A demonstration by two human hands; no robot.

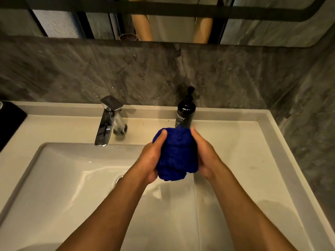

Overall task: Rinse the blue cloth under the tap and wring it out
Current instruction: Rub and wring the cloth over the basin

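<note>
The blue cloth (176, 153) is bunched into a thick wad, held above the right part of the white sink basin (63, 178). My left hand (151, 160) grips its left side with the thumb on top. My right hand (204, 153) clasps its right side. The chrome tap (107, 122) stands to the left of the cloth, and no water stream shows at its spout. The cloth is well right of the spout.
A black pump bottle (185, 111) stands on the sink ledge just behind the cloth. The drain (119, 178) lies partly hidden by my left forearm. A dark object (9, 122) sits at the far left. A grey marble wall and a mirror rise behind.
</note>
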